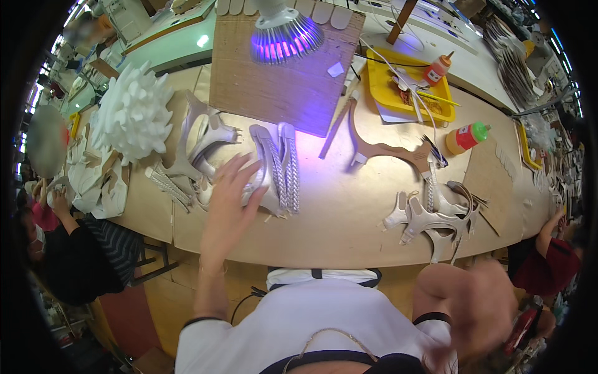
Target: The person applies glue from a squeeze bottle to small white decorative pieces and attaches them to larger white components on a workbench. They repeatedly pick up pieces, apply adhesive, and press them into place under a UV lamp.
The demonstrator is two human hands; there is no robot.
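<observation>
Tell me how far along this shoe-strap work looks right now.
Done, by appearance: silver braided strap pieces lie under the purple lamp. In hand: the left hand rests open on silver cut-out upper pieces; the right hand is blurred, off the table. Left: more silver cut-outs wait at right near the orange squeeze bottle.

Right hand (479, 305) blurred, grip unclear; lamp (283, 31) top cut off.

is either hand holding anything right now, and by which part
The left hand lies flat with spread fingers on the silver shoe-upper pieces, no closed grip. The right hand is out of view.
</observation>
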